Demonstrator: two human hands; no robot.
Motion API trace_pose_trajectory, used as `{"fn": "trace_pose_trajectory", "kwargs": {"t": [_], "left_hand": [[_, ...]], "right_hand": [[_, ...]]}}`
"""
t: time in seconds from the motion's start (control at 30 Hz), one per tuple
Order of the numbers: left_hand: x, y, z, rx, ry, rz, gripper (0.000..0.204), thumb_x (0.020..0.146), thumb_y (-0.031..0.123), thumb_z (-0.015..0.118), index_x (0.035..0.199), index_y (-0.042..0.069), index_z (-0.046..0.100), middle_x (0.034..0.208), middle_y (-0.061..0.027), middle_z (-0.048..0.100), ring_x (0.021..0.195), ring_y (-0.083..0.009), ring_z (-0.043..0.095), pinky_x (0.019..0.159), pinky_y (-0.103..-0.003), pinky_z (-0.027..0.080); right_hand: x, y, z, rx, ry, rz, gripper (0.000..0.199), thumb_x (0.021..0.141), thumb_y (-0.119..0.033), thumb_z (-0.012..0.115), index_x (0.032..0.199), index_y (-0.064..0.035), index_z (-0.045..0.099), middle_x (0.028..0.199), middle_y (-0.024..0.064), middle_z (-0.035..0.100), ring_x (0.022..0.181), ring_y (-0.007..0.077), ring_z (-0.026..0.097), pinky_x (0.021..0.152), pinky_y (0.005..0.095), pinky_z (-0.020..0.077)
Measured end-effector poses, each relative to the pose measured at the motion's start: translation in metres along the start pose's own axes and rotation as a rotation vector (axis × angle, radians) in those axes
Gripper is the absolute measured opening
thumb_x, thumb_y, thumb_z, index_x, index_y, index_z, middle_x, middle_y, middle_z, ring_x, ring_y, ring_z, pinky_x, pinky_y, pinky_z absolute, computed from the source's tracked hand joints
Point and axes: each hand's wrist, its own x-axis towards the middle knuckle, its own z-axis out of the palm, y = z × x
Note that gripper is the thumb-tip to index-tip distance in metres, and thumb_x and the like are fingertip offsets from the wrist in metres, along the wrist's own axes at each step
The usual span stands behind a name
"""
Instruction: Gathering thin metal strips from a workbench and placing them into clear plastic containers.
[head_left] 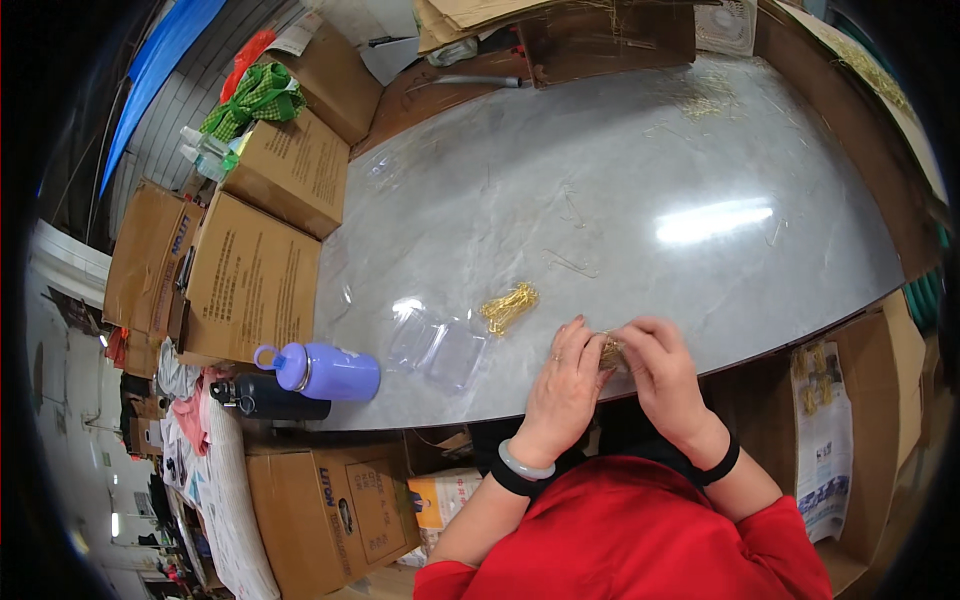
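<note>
At the table's near edge, my left hand [562, 392] is closed around a small bundle of gold wire pieces [611, 354]. My right hand [668, 385] pinches the same bundle from the other side; the fingers hide most of it. Another bundle of gold wire hooks [508, 308] lies on the grey table [620, 150], just beyond my left hand. Left of that bundle sits a transparent plastic box [440, 347] with its lid folded open. A few loose hooks [570, 263] are scattered farther up the table.
A purple bottle [330, 371] and a black bottle [275, 397] lie at the near left edge. Cardboard boxes [255, 275] line the left side. Loose wires [708, 100] are strewn at the far right. Below the right edge, an open carton [885, 400] holds paper and gold bundles.
</note>
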Motion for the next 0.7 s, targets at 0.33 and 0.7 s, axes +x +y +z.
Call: {"fn": "trace_pose_trajectory", "kwargs": {"t": [0.33,0.7], "left_hand": [[-0.003,-0.004,-0.002,-0.026,0.002,-0.032,0.045,0.087,0.001,0.067,0.128,-0.004,0.049,0.136,-0.0238,0.046,0.133,-0.0443,0.046,0.104,-0.048,0.046],[-0.004,-0.007,-0.004,-0.135,0.021,-0.072,0.048,0.085,0.003,0.072,0.127,0.001,0.05,0.136,-0.0222,0.049,0.132,-0.0431,0.047,0.104,-0.047,0.047]], "right_hand": [[-0.001,-0.003,0.001,0.186,-0.093,0.122,0.045,0.092,0.004,0.058,0.136,0.0014,0.051,0.139,0.0224,0.052,0.124,0.0405,0.054,0.104,0.0424,0.046],[0.008,0.007,-0.001,-0.048,-0.217,-0.035,0.031,0.082,-0.003,0.072,0.112,-0.0024,0.063,0.117,0.0146,0.063,0.112,0.0362,0.059,0.095,0.0442,0.0483]]}}
